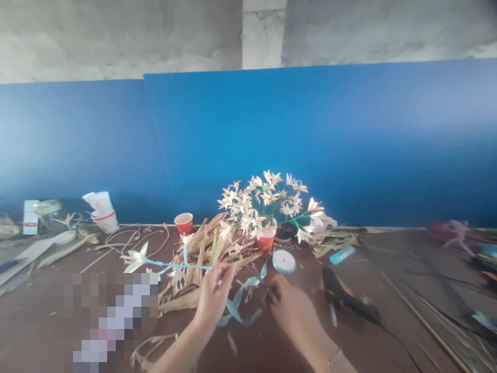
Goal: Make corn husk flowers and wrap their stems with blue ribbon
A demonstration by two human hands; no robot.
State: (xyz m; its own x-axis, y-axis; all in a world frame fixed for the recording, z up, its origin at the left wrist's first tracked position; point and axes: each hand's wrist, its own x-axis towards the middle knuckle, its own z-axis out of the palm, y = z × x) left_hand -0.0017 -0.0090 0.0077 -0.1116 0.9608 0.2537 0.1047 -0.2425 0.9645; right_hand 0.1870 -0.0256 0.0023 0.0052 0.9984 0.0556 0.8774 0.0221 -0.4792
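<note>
My left hand [216,287] pinches the end of a light-blue wrapped stem [163,265] that branches to the left and carries several pale, pointed-petal flowers [136,257]. Across from it, my right hand [289,300] is closed around scissors [261,280], whose blades point up and left toward the ribbon. A light-blue ribbon [237,303] lies curled on the table between my hands, running up to a ribbon spool [283,261] just beyond my right hand. Most of the scissors' handles are hidden by my fingers.
Behind my hands, a red cup [267,242] holds many pale flowers [248,207] beside dry husks [209,241]. Another red cup [184,223] stands left of it. A black glue gun [347,298] with a cord lies right. A blue panel [272,129] stands behind the table.
</note>
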